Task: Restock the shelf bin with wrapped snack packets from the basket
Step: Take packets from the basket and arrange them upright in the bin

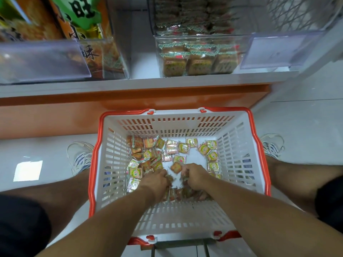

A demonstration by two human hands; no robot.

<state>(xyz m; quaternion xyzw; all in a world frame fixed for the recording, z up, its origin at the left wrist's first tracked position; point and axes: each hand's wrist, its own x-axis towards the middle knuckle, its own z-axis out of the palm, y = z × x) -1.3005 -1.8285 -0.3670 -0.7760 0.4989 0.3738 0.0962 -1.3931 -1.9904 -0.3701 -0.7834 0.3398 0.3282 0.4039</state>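
1. head view looks down into a white basket (239, 182) with a red rim, sitting on the floor between my two legs.
2. my left hand (157, 179) is down in the basket, fingers curled round a bunch of snack packets (183, 147).
3. my right hand (194, 175) is just beside it, fingers curled round more packets too.
4. lots of other packets lie loose on the basket bottom, mostly to the left and past my hands.
5. one brown square packet (176, 167) sits between my two hands.
6. up on the white shelf (141, 78) is a clear bin (159, 58) with the same kind of packets stacked inside.
7. another clear bin (118, 58) on the left holds big orange bags (55, 21).
8. my shoes (81, 156) stand on each side of the basket.
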